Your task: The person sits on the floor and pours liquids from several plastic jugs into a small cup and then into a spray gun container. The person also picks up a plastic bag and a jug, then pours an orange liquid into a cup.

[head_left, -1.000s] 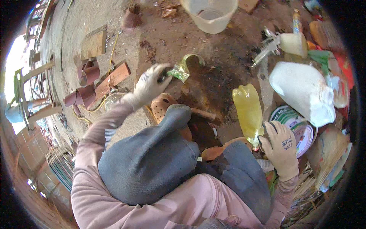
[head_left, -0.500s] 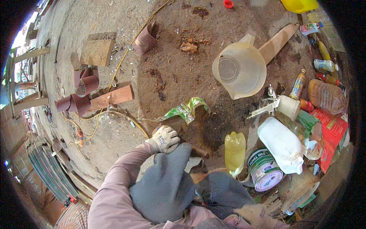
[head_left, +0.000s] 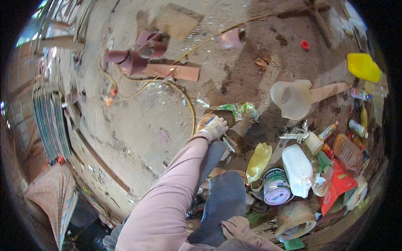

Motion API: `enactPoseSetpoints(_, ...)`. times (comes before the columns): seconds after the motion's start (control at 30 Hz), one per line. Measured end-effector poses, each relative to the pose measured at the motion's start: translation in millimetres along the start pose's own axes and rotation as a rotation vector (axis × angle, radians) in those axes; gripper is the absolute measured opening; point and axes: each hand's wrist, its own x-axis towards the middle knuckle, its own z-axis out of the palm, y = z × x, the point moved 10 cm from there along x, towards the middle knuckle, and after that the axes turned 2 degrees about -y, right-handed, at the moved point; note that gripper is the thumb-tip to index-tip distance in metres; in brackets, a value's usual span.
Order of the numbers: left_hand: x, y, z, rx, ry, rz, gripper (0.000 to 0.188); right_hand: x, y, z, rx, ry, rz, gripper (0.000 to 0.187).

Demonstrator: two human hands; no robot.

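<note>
My left hand (head_left: 215, 128), in a pale work glove, reaches forward past my knee with its fingers curled. Whatever it grips is mostly hidden; a rounded brown thing (head_left: 204, 121) shows beside it and a short metallic rod (head_left: 228, 143) sticks out just below. A crumpled green shiny wrapper (head_left: 242, 111) lies on the ground just beyond that hand. Gloved as well, my right hand (head_left: 236, 229) lies on my dark trouser leg (head_left: 224, 205), fingers stretched over the cloth and holding nothing visible.
To the right are a clear plastic jug (head_left: 291, 100), a spray gun (head_left: 299, 136), a yellow bottle (head_left: 258, 162), a paint can (head_left: 277, 187) and a white jug (head_left: 297, 169). A yellow hose (head_left: 193, 108) crosses the ground near sandpaper rolls (head_left: 133, 62) and a wooden board (head_left: 173, 72).
My view has swung, so things on the ground sit differently in it. My left arm is stretched farther forward. My right hand, blurred before, now shows on my leg.
</note>
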Motion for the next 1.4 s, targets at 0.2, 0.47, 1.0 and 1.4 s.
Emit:
enactPoseSetpoints(0.2,-88,12,-6,-0.807,0.209,-0.787,0.037,15,-30,49,-0.013,-0.114,0.031,0.021)
enactPoseSetpoints(0.47,-261,2,-1,-0.957,0.051,-0.806,0.041,52,-42,95,-0.289,-0.297,0.194,0.02)
enactPoseSetpoints(1.0,-684,106,66,-1.606,0.032,-1.095,0.02,-131,-127,15,-0.365,0.3,1.146,0.028)
enactPoseSetpoints(1.4,-727,132,41,-1.692,0.221,-0.889,0.022,-288,-413,-255,-0.137,1.519,0.863,0.027)
